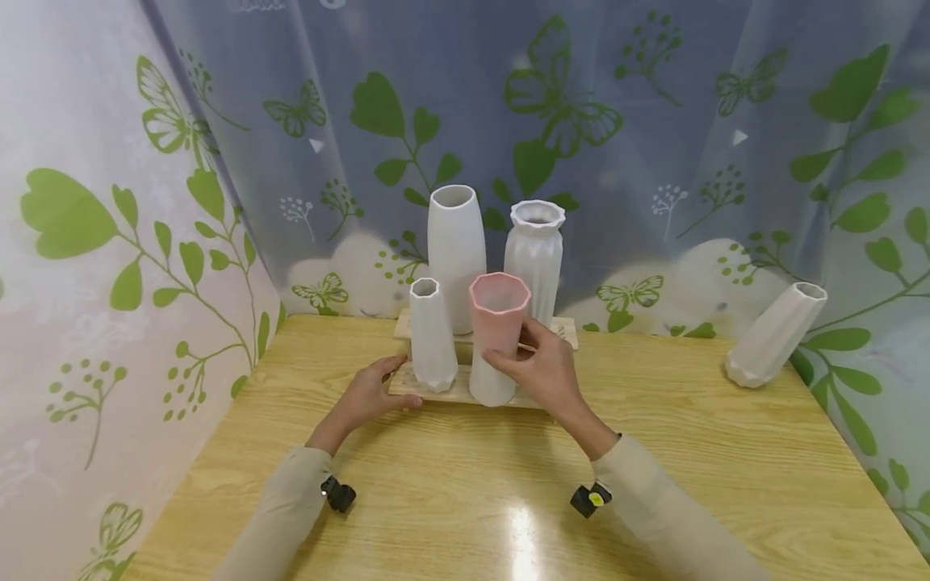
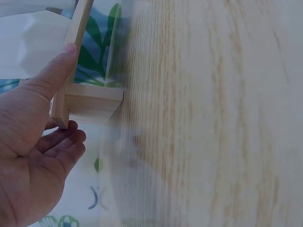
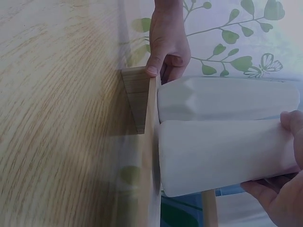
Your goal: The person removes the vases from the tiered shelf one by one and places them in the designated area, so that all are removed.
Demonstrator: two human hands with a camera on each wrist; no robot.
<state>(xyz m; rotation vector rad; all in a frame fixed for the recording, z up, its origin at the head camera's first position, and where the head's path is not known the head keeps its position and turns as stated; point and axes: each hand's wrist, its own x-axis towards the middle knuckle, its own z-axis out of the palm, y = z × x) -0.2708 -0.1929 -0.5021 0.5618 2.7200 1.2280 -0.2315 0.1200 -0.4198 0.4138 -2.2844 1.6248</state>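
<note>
My right hand (image 1: 545, 367) grips a pink-and-white vase (image 1: 491, 329) around its middle, thumb in front and fingers behind. The vase stands upright on the lower shelf of a two-tier wooden stand (image 1: 463, 394); in the right wrist view its white base (image 3: 222, 156) is right at the board. At the stand's left end my left hand (image 1: 366, 399) holds the lower board, the thumb on its front edge and the fingers (image 2: 71, 146) curled by its end. Beside the pink-and-white vase is a slim white faceted vase (image 1: 433, 343) on the same shelf.
On the upper shelf behind stand a tall smooth white vase (image 1: 456, 250) and a fluted white vase (image 1: 534, 254) with a scalloped rim. Another white vase (image 1: 773, 339) stands at the right of the wooden table (image 1: 450, 500). A patterned curtain (image 1: 465, 105) hangs behind.
</note>
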